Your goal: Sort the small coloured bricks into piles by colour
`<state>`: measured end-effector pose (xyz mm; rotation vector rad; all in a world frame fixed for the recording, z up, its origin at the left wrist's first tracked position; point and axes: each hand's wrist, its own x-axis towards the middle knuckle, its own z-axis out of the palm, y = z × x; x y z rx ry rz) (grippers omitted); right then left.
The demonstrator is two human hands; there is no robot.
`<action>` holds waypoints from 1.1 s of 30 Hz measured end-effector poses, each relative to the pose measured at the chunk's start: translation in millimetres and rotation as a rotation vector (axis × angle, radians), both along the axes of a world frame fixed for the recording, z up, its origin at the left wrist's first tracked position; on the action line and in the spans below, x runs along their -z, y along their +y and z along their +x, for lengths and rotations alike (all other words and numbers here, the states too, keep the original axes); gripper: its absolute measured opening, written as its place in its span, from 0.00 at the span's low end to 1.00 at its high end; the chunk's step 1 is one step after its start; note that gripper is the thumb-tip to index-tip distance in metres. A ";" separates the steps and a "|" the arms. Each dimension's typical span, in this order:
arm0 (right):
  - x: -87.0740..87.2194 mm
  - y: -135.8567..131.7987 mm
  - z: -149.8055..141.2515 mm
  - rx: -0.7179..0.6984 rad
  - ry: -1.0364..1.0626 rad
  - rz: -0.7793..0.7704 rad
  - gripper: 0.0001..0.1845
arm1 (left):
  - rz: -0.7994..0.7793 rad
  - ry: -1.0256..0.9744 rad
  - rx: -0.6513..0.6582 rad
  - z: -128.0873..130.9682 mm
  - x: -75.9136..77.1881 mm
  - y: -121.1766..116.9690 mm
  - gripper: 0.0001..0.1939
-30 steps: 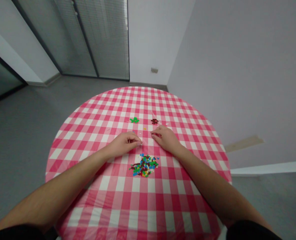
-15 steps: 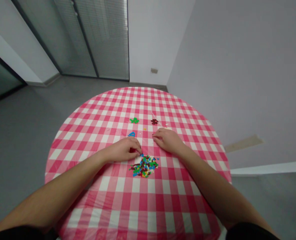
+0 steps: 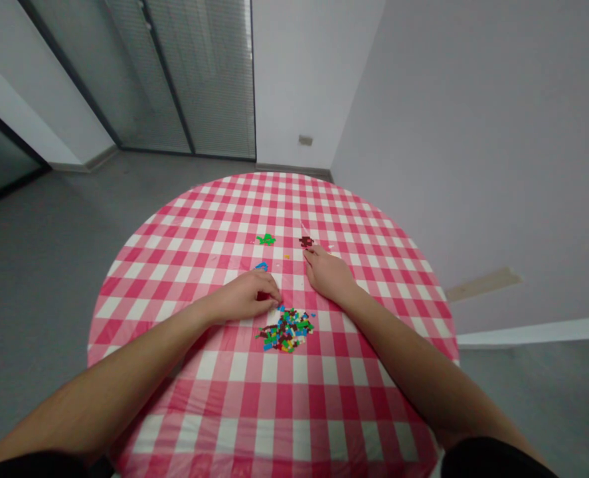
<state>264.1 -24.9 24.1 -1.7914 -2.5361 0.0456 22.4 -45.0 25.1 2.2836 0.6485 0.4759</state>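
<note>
The right hand point(image 3: 328, 275) is seen advanced since the previous frame, beyond the brick pile point(image 3: 285, 330), just beside the dark red brick cluster point(image 3: 306, 241). The left hand point(image 3: 244, 297) is noted at the pile's far edge. Both grips are narrow; held pieces cannot be discerned. A blue piece point(image 3: 261, 266) and green brick cluster point(image 3: 265, 239) are recorded beyond the pile on the checked worktop point(image 3: 214, 398).

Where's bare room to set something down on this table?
Free: the checked tablecloth between the pile of bricks and the near edge, and right of the right hand. Crowded: between the left hand and the pile.
</note>
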 end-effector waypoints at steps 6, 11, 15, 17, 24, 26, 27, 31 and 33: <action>2.4 -0.6 0.4 0.004 0.003 0.006 0.22 | -0.004 0.003 0.014 0.1 -1.3 0.0 0.08; 3.6 0.0 0.9 -0.013 0.024 -0.008 0.21 | -0.021 0.012 0.056 -1.3 -3.8 -0.8 0.09; 3.4 -2.6 3.0 -0.097 0.134 0.020 0.20 | -0.010 0.007 0.091 -2.0 -3.2 -1.7 0.10; 2.8 -5.8 4.0 -0.225 0.240 -0.014 0.17 | 0.013 0.023 0.091 -1.7 -2.0 -1.9 0.11; 1.1 -14.5 2.3 -0.501 0.552 -0.241 0.11 | 0.080 0.045 0.087 2.2 3.8 -1.8 0.12; 1.1 -15.2 1.4 -0.503 0.573 -0.264 0.10 | 0.092 0.036 0.080 2.8 5.8 -1.4 0.13; 1.2 -15.7 0.8 -0.513 0.574 -0.277 0.10 | 0.099 0.035 0.077 2.8 6.5 -1.1 0.14; 1.0 -18.6 -2.5 -0.581 0.582 -0.330 0.08 | 0.124 0.049 0.082 1.8 7.6 0.0 0.12; 0.8 -19.9 -4.2 -0.600 0.584 -0.348 0.08 | 0.128 0.052 0.088 1.9 7.6 0.0 0.10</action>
